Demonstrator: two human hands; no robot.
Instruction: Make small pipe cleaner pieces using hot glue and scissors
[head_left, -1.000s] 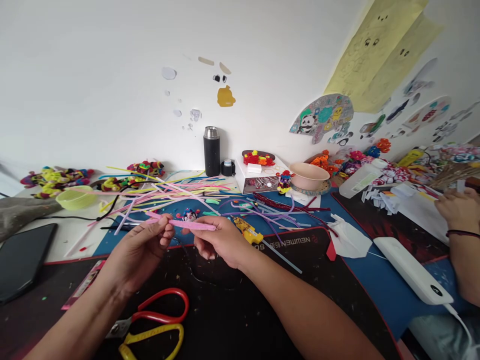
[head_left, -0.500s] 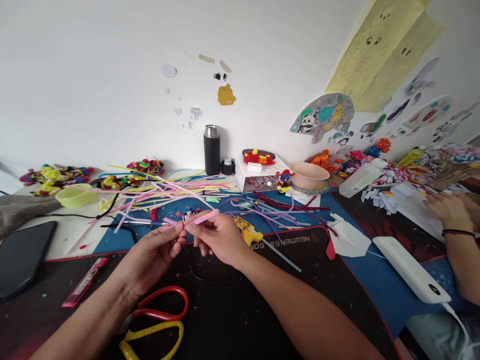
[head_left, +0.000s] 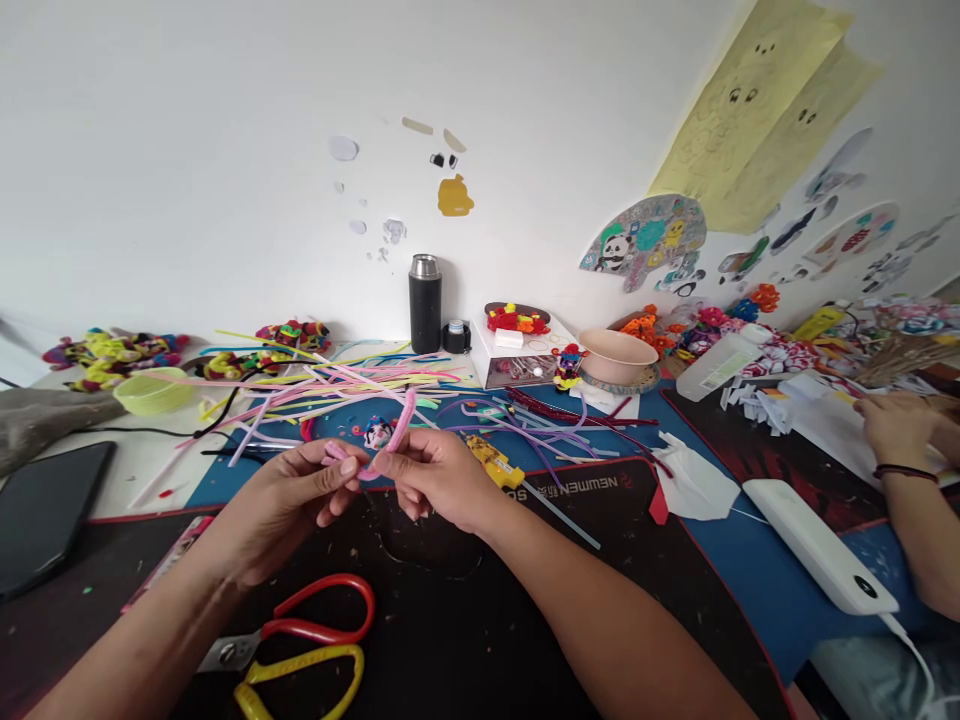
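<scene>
A pink pipe cleaner (head_left: 406, 418) is pinched between both hands above the dark desk mat and curves upward at its right end. My left hand (head_left: 304, 488) grips its left part between thumb and fingers. Close beside it, my right hand (head_left: 435, 478) holds the other part the same way. Just behind the pipe cleaner sits a small doll-like figure (head_left: 377, 432) with a blue top. Scissors (head_left: 322, 632) with one red and one yellow handle lie below my hands. To the right of my right hand is a yellow glue gun (head_left: 495, 462) with a glue stick in it.
Loose pipe cleaners (head_left: 330, 378) spread across the back. A black thermos (head_left: 425, 305) stands by the wall near a white box (head_left: 491, 370) and a pink bowl (head_left: 619, 352). A phone (head_left: 52, 515) lies left, a white power bank (head_left: 817, 545) right. Another person's hand (head_left: 896, 420) works at far right.
The pink pipe cleaner has gone from nearly straight to bent, its right end now pointing up. My hands have moved slightly apart, and the figure behind them shows more.
</scene>
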